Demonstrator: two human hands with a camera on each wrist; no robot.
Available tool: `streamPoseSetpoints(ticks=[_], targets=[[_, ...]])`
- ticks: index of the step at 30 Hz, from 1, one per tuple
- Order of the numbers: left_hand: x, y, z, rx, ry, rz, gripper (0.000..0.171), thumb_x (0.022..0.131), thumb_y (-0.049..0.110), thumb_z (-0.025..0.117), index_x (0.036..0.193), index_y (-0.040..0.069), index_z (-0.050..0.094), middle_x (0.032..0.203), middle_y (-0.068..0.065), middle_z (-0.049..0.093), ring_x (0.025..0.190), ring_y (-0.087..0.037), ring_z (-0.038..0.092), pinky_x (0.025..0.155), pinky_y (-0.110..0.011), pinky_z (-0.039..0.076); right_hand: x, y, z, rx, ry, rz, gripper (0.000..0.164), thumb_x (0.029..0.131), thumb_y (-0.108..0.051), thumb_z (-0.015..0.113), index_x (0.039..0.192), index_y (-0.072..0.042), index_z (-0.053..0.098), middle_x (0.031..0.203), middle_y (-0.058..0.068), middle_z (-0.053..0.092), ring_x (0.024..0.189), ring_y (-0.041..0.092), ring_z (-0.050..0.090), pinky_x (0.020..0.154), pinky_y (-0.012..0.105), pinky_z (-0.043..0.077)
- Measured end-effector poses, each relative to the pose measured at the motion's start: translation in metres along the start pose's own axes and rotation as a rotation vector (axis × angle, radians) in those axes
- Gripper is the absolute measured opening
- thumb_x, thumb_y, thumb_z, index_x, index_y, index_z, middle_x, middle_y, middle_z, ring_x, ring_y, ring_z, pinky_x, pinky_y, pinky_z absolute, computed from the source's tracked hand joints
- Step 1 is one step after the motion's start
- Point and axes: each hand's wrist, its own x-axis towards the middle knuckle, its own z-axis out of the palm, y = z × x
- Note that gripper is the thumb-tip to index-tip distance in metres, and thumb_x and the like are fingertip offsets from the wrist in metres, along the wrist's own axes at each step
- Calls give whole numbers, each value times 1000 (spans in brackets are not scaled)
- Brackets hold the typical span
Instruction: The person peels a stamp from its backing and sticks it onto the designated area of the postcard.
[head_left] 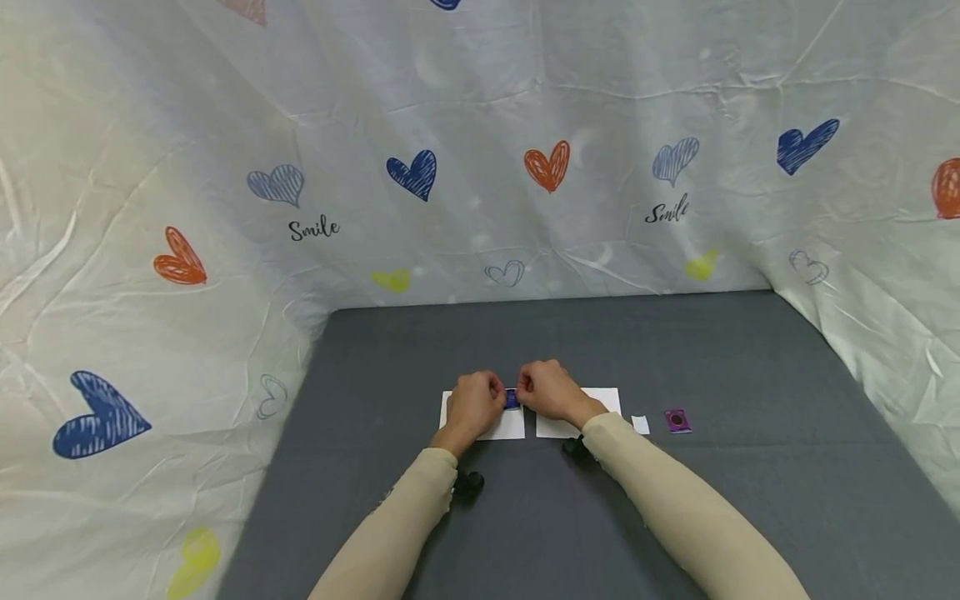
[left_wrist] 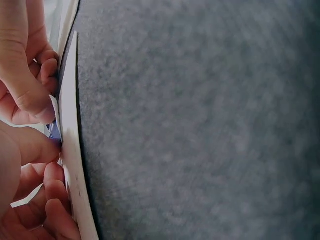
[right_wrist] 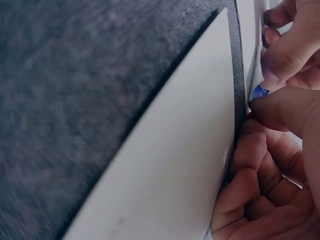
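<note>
Between my hands is a small blue packet (head_left: 512,399) with a serrated edge, seen in part in the right wrist view. My left hand (head_left: 474,405) pinches one end of it between thumb and fingers. The opposite end is pinched by my right hand (head_left: 551,390), its fingertips close to those of the left. Both hands are low over two white cards. The left white card (head_left: 506,429) lies under my left hand and the packet; the right white card (head_left: 603,401) is partly covered by my right hand and wrist. Fingers hide most of the packet.
To the right of the cards lie a small white piece (head_left: 640,425) and a purple packet (head_left: 678,421) with a dark round print. Everything rests on a dark grey tabletop (head_left: 540,342). A white curtain (head_left: 480,242) printed with hearts hangs behind and along the sides.
</note>
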Motion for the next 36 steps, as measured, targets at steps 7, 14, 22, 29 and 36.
streamPoseSetpoints(ticks=[7,14,22,29,36], targets=[[1,-2,2,38,-24,-2,8,95,27,79,91,23,73,80,8,67,69,-11,62,58,-34,48,3,0,4,3,16,18,9,92,-14,72,83,-13,71,74,1,68,62,16,60,59,34,51],[-5,4,-5,9,-2,33,16,93,22,79,101,18,66,82,2,67,71,-18,64,60,-42,50,-2,-12,-3,20,27,69,7,90,-13,74,84,-12,71,74,-1,69,64,13,62,61,31,52],[-11,11,-14,38,-30,114,6,95,19,77,99,18,73,87,-1,67,75,-20,64,60,-44,52,-1,-14,1,-29,48,27,4,90,-11,76,88,-12,72,77,-4,69,68,10,60,65,33,53],[-8,0,-4,34,-28,155,11,89,19,79,98,20,73,83,2,62,72,-17,58,58,-38,46,-6,-17,-4,-85,33,-39,6,89,-17,79,93,-14,76,76,-3,68,68,12,60,65,35,52],[-5,-9,1,-7,0,240,18,81,15,84,96,16,74,79,2,58,72,-17,53,61,-32,42,-5,-12,-2,-118,7,-47,16,87,-25,84,97,-16,76,76,-7,69,67,10,61,63,35,53]])
